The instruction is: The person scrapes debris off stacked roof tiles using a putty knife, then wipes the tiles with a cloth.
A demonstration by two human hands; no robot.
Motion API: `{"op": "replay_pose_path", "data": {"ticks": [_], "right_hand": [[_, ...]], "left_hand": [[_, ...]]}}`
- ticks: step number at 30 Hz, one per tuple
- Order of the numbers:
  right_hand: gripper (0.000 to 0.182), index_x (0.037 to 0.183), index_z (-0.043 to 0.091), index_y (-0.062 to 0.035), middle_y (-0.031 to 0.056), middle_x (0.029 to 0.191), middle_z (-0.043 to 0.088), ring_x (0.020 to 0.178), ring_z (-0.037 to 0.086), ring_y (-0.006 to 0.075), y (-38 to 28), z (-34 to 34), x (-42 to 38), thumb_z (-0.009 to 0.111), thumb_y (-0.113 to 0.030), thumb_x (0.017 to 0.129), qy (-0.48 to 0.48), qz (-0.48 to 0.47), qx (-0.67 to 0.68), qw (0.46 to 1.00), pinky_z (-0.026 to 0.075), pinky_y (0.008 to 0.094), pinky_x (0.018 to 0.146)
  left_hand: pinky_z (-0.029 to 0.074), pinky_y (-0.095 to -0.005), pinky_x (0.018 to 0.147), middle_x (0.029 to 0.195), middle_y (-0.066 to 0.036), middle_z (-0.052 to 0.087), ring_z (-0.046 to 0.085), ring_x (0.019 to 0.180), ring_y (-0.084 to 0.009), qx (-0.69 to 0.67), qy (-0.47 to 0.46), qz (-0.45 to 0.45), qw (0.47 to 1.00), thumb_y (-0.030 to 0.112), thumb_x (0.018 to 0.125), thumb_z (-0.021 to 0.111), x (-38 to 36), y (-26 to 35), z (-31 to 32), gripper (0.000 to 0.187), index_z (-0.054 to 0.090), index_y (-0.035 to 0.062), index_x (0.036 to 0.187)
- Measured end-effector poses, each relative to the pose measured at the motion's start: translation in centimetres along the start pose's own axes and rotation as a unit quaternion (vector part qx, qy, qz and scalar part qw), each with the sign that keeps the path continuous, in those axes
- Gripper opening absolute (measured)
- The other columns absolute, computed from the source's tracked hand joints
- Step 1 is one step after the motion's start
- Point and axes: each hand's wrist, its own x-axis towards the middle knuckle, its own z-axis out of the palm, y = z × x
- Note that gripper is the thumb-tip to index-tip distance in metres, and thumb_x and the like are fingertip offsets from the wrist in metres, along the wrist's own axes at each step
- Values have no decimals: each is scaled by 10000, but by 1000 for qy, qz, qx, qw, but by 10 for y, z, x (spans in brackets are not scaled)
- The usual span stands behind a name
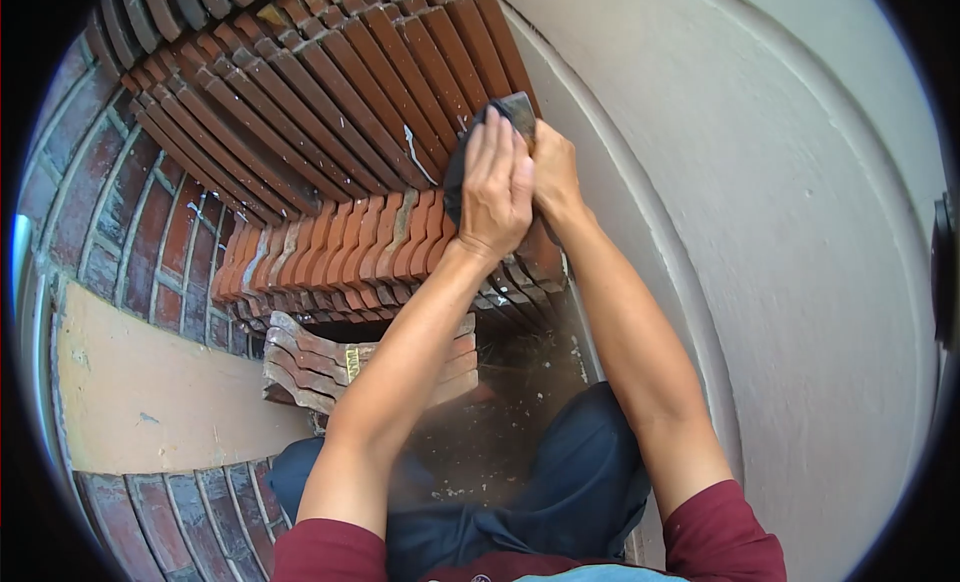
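Observation:
My left hand (492, 197) lies along a dark cloth (455, 177), its fingers straight and close together, pressing the cloth against a roof tile (518, 109). Only the tile's grey-brown upper end shows clearly; my hands and the cloth cover much of it. Curled round the tile's right edge is my right hand (556, 172), its fingertips partly hidden. Behind both hands, reddish-brown roof tiles (350, 87) stand on edge in a tight stack, with a lower row of orange tiles (345, 240) in front.
A few loose curved tiles (310, 367) lie below the stack, beside my left forearm. To the right rises a pale plastered wall (790, 262); to the left is a brick wall (130, 217) with a beige panel (160, 382). Dusty floor (500, 422) shows between my knees.

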Motion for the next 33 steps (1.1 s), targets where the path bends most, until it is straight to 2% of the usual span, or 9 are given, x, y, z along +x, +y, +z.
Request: {"op": "replay_pose_path", "data": {"ticks": [2, 3, 9, 12, 18, 19, 24, 30, 33], "right_hand": [[298, 857, 609, 19, 237, 800, 657, 743, 656, 363, -17, 10, 27, 644, -269, 926, 11, -28, 0, 1000, 512, 433, 696], [332, 796, 569, 47, 309, 825, 636, 812, 641, 491, -28, 14, 38, 658, -256, 900, 30, -55, 44, 997, 501, 499, 688], [365, 902, 624, 31, 314, 910, 681, 903, 660, 500, 1, 1, 6, 631, -333, 931, -68, 46, -116, 990, 523, 547, 780], [350, 853, 596, 33, 307, 852, 657, 854, 651, 489, -5, -2, 1, 633, -308, 922, -71, 72, -126, 987, 502, 514, 739], [377, 905, 638, 22, 314, 887, 684, 890, 679, 485, -54, 6, 47, 621, -354, 938, -4, -28, -106, 994, 533, 548, 773], [380, 903, 639, 22, 314, 886, 684, 886, 680, 484, -56, 5, 48, 620, -356, 939, 1, -31, -114, 993, 534, 549, 771], [389, 912, 627, 28, 309, 896, 688, 890, 679, 484, 4, -1, 1, 615, -359, 950, -69, 61, -167, 982, 538, 543, 765], [390, 905, 610, 25, 292, 910, 687, 888, 668, 483, -38, 9, 35, 613, -362, 954, -12, -43, -107, 993, 528, 549, 760], [397, 920, 623, 24, 299, 915, 684, 898, 667, 483, -62, 7, 47, 614, -371, 951, -11, -29, -133, 991, 527, 552, 772]], "left_hand": [[306, -489, 1172, 1415, -358, 491, 446, 1360, -480, 11, 37, 22, 999, 235, 1034, 403, 29, 3, -15, 477, 607, -128, 1265], [310, -488, 1169, 1417, -361, 488, 451, 1355, -481, 10, 44, 31, 998, 232, 1033, 402, 41, 3, -22, 477, 603, -131, 1268], [294, -515, 1171, 1404, -407, 461, 434, 1349, -509, 5, -29, -17, 999, 232, 1037, 380, -9, -2, -5, 497, 590, -166, 1249], [293, -510, 1174, 1405, -416, 452, 418, 1357, -522, -6, -50, -39, 998, 245, 1039, 386, -12, -1, -9, 510, 575, -172, 1264], [329, -500, 1156, 1378, -381, 505, 456, 1327, -503, 25, 25, 48, 998, 236, 1042, 408, 63, 4, -44, 477, 606, -158, 1222], [308, -447, 1178, 1445, -332, 475, 441, 1376, -451, 46, 5, 35, 998, 257, 1050, 380, 57, 1, -41, 483, 620, -100, 1269], [273, -468, 1196, 1478, -349, 422, 389, 1410, -462, -1, -107, -37, 994, 262, 1045, 405, -13, 1, -8, 483, 575, -82, 1338], [309, -459, 1175, 1453, -365, 442, 409, 1394, -467, 8, 17, -6, 1000, 266, 1033, 423, 38, 6, -32, 518, 551, -148, 1315], [329, -455, 1165, 1431, -347, 479, 460, 1349, -465, 49, 14, 33, 998, 261, 1027, 431, 60, 2, -45, 507, 553, -135, 1319]]}}
